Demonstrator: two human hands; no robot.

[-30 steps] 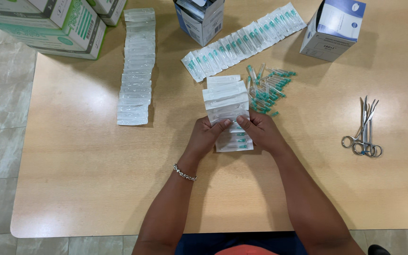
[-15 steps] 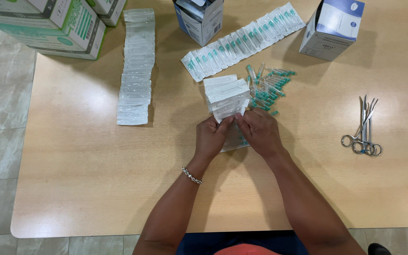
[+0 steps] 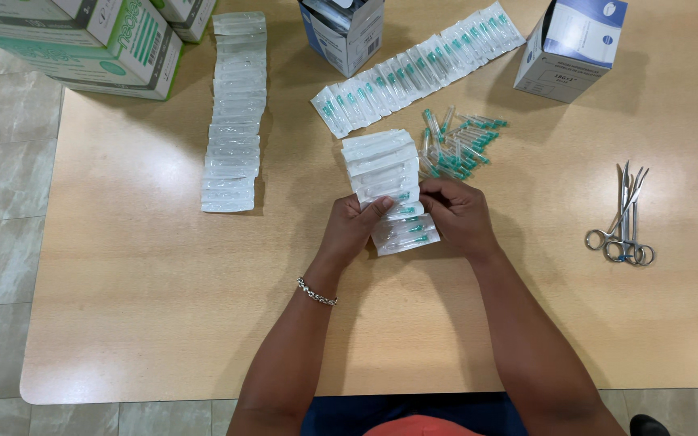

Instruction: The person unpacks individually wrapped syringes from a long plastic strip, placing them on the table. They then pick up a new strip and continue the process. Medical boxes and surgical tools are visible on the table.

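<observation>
Strip of sealed needle packets [image 3: 388,190]: long axis 11-to-5 o'clock, far end toward 11. Left hand [image 3: 352,230] and right hand [image 3: 460,216] pinch its near portion.

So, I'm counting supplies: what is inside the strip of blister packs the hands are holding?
The strip of blister packs shows green-capped needles through its lower clear pockets. The upper packs face paper side up, hiding their contents. The left hand and right hand cover its middle edges.
</observation>
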